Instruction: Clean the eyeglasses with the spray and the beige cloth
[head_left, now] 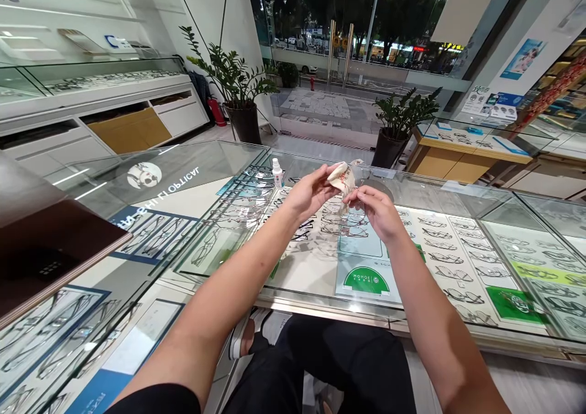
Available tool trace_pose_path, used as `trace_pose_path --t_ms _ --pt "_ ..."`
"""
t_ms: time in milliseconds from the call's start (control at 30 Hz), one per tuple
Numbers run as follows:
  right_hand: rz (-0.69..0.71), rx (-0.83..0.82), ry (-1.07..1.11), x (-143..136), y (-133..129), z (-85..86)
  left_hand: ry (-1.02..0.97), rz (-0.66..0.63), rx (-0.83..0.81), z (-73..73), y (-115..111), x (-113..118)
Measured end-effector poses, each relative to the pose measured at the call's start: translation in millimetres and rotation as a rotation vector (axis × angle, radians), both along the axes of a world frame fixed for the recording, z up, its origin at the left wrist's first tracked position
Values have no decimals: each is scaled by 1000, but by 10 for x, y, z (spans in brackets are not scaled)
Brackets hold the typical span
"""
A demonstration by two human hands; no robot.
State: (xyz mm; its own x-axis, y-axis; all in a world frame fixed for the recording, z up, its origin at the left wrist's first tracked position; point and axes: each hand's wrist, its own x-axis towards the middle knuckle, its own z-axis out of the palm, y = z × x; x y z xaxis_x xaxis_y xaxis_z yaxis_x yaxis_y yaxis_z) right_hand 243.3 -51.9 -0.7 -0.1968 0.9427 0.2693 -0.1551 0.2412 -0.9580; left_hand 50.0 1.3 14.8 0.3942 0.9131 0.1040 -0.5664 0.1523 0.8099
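Both my hands are raised over a glass display counter [320, 301]. My left hand [311, 191] is closed on a pale cloth [341, 177] with reddish print, held between thumb and fingers. Close to its right, my right hand [378, 211] pinches at the cloth's lower edge, near something thin that is too small to make out. A white spray bottle [277, 174] stands upright on the glass, left of my left hand. Rows of eyeglasses [439, 234] lie under the glass, below and around my hands.
A dark brown panel with a light edge [55, 249] juts in from the left. Potted plants [245, 118] stand beyond the counter, in front of a glass door. A red fire extinguisher [217, 112] is at the back left. My legs are below the counter's near edge.
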Motion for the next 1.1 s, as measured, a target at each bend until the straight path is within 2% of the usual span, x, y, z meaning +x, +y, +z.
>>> trace_pose_path --t_ms 200,433,667,867,1100 --pt "47 -30 71 -71 -51 7 -29 -41 16 -57 -43 17" --pt "122 -75 62 -150 -96 3 73 -101 130 -39 -150 53" --pt "158 -68 41 -171 -112 -2 237 12 271 -84 -172 100" --pt "205 -52 -30 -201 -114 -27 394 166 289 -138 -199 132" --pt "144 -46 -13 -217 -85 -89 385 163 275 -112 -274 153"
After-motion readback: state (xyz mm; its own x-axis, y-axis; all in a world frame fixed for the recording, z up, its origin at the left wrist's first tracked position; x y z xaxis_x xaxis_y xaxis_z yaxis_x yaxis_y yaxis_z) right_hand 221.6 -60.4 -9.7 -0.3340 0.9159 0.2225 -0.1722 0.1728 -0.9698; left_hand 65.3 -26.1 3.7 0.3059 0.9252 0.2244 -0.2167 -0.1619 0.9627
